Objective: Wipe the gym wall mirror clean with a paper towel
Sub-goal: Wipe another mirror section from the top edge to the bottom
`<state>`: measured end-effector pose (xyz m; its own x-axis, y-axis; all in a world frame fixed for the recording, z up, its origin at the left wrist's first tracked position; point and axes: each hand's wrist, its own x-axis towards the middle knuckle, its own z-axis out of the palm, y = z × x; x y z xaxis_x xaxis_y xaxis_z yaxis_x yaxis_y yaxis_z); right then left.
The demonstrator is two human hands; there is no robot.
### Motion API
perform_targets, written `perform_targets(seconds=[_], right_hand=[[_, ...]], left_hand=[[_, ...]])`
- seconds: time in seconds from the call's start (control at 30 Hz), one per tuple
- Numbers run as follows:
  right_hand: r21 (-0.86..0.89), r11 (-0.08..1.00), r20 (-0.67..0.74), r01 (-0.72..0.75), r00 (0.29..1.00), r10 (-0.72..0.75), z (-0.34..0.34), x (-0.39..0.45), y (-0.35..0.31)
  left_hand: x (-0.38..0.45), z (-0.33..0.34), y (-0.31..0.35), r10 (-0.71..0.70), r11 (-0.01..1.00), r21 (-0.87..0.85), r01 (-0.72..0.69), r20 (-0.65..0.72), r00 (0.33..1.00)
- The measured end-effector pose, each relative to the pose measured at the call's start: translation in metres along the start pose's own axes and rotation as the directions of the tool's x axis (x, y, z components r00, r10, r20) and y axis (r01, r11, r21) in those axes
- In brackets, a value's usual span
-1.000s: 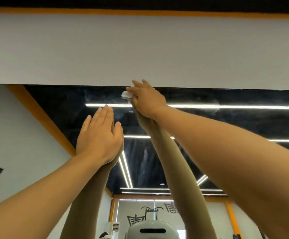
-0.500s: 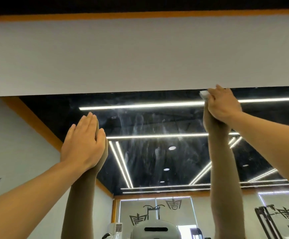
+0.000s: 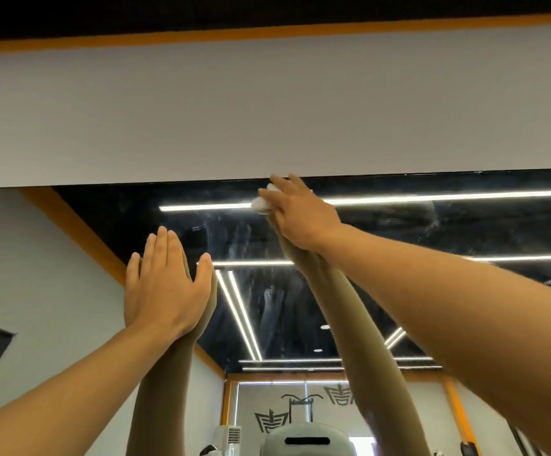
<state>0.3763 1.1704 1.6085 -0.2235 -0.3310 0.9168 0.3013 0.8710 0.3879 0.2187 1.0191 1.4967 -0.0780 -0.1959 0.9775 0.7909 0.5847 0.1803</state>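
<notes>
head | right hand (image 3: 300, 215) pressing towel (image 3: 261, 203) flat on mirror (image 3: 465, 232) at top edge, towel wad under fingers, poking out left | left hand (image 3: 165, 284) spread flat on glass, lower left, holding nothing | smears below and right of towel; right hand nearer
</notes>
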Motion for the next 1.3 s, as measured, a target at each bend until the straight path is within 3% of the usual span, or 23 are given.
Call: perform_targets(seconds=[0.1,0.23,0.5,0.63,0.87,1.03,1.17,1.3], right_hand=[[-0.019,0.979,-0.062,-0.204,0.977,0.203,-0.021,-0.019,0.050],[-0.012,0.906,-0.155,-0.424,0.895,0.417,-0.047,-0.061,0.117],[0.090,0.864,-0.152,-0.496,0.850,0.504,-0.048,-0.071,0.120],[0.047,0.901,-0.121,-0.431,0.893,0.433,-0.034,-0.056,0.065],[0.037,0.995,0.005,-0.092,0.996,0.092,0.017,-0.024,-0.058],[0.086,0.996,0.064,-0.006,0.998,0.001,0.015,-0.024,-0.051],[0.010,0.978,-0.019,-0.209,0.978,0.209,-0.009,-0.047,0.008],[-0.111,0.877,-0.181,-0.467,0.877,0.444,-0.030,-0.076,0.069]], left_hand=[[0.001,0.001,0.000,-0.002,1.000,0.014,0.003,-0.009,1.000],[0.002,0.002,-0.002,0.004,1.000,-0.004,-0.004,-0.026,1.000],[-0.001,-0.001,0.003,-0.006,1.000,0.015,0.006,-0.022,1.000],[-0.002,-0.001,0.004,-0.001,1.000,0.026,0.001,-0.006,1.000],[0.002,-0.006,-0.007,0.017,0.995,-0.100,-0.007,0.103,0.995],[0.002,-0.008,-0.016,0.077,0.990,-0.125,-0.063,0.114,0.990],[0.005,-0.017,-0.032,0.163,0.983,-0.109,-0.149,0.129,0.978],[0.000,-0.025,-0.054,0.156,0.988,-0.013,-0.156,0.130,0.979]])
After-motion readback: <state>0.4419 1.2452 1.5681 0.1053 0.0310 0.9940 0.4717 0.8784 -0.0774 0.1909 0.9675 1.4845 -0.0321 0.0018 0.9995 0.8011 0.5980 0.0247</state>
